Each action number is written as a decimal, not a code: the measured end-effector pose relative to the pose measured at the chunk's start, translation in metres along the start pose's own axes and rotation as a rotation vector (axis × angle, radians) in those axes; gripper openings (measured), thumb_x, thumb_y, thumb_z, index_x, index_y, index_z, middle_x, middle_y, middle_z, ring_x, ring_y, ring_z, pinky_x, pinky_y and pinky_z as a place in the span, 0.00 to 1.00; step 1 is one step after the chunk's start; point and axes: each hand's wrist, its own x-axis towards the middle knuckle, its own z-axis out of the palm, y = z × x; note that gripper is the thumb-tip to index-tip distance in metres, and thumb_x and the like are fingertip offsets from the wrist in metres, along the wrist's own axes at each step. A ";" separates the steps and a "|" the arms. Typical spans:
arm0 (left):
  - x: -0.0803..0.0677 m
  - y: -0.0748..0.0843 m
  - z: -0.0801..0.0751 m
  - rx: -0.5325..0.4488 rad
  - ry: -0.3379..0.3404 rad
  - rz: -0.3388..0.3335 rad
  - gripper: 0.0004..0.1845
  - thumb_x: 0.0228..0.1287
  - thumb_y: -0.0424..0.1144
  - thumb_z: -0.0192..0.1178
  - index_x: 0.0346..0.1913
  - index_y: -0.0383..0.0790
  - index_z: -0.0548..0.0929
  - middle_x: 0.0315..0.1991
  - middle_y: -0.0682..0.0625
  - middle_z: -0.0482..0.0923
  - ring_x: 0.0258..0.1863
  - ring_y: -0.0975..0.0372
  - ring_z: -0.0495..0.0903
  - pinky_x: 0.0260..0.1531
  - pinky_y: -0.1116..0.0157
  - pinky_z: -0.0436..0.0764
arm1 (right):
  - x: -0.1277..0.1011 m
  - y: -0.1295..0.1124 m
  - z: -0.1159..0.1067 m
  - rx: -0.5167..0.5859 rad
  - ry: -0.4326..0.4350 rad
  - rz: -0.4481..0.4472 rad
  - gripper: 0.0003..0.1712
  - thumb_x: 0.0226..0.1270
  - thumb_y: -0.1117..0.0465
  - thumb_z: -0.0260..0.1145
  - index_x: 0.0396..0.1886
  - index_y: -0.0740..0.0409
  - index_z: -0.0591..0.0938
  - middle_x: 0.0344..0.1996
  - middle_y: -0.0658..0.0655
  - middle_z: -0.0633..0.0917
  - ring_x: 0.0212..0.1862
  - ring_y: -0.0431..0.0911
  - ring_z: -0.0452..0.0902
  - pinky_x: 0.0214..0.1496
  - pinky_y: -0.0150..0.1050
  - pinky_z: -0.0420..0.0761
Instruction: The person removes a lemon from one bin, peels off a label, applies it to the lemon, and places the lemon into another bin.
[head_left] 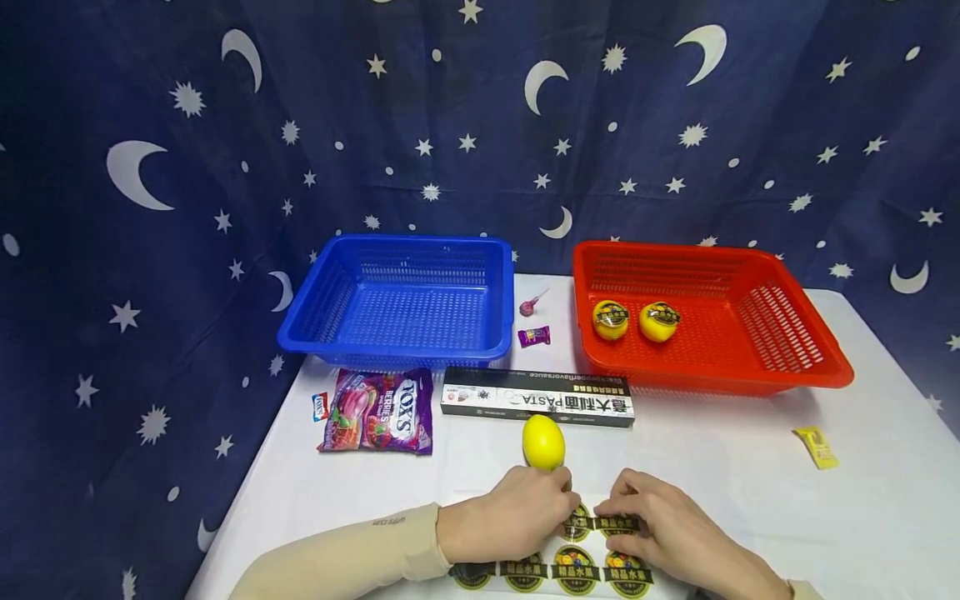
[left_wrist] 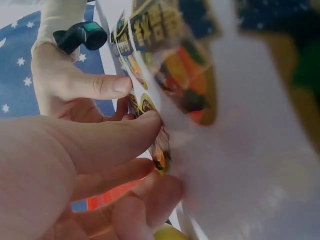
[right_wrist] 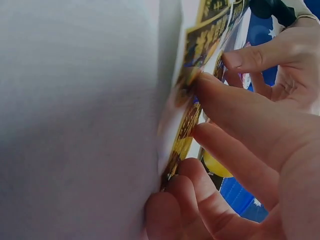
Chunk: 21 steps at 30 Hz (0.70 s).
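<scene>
Head view: both hands rest on a sticker sheet [head_left: 555, 567] at the near edge of a white table [head_left: 750, 483]. The left hand [head_left: 510, 515] and the right hand [head_left: 660, 525] meet at one round sticker [head_left: 577, 523] in the sheet's far row, fingers curled and pinching at it. A yellow lemon [head_left: 543, 442] sits just beyond the left hand's knuckles. Behind it lies a black pasta box [head_left: 537, 397], and a purple candy bag [head_left: 378, 410] lies toward the left edge. A blue basket [head_left: 405, 300] stands at the far left, and a red basket [head_left: 795, 333] at the far right holds two labelled lemons [head_left: 633, 321]. A lollipop [head_left: 529, 306] and a small purple sweet [head_left: 534, 336] lie between the baskets. A yellow wrapper [head_left: 817, 447] lies near the right edge.

Left wrist view: the left hand's thumb and fingers [left_wrist: 125, 140] pinch a sticker's edge on the sheet [left_wrist: 240, 165]; the right hand [left_wrist: 70, 90] is opposite.

Right wrist view: the right hand's fingers [right_wrist: 225, 110] press and pinch the sheet's sticker row [right_wrist: 192, 95], the left hand [right_wrist: 280, 65] beyond.
</scene>
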 end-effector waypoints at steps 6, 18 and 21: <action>0.000 -0.001 0.001 -0.080 0.045 -0.020 0.07 0.57 0.44 0.75 0.35 0.52 0.85 0.28 0.59 0.74 0.22 0.72 0.68 0.18 0.75 0.69 | -0.001 0.002 0.000 0.022 0.003 0.007 0.16 0.54 0.49 0.81 0.44 0.40 0.91 0.34 0.35 0.75 0.30 0.26 0.64 0.30 0.24 0.68; -0.013 -0.019 -0.020 -0.521 0.142 -0.122 0.02 0.72 0.45 0.64 0.41 0.54 0.85 0.30 0.65 0.80 0.26 0.79 0.68 0.29 0.80 0.66 | 0.012 -0.006 -0.015 0.018 -0.047 0.057 0.17 0.58 0.42 0.77 0.44 0.42 0.91 0.28 0.32 0.78 0.28 0.26 0.67 0.29 0.27 0.65; -0.015 -0.035 -0.025 -0.687 0.197 -0.230 0.03 0.71 0.42 0.64 0.43 0.51 0.86 0.33 0.62 0.83 0.30 0.78 0.72 0.34 0.78 0.72 | 0.026 -0.010 -0.021 0.005 0.043 0.044 0.18 0.58 0.45 0.78 0.46 0.44 0.90 0.29 0.33 0.81 0.29 0.26 0.71 0.31 0.29 0.70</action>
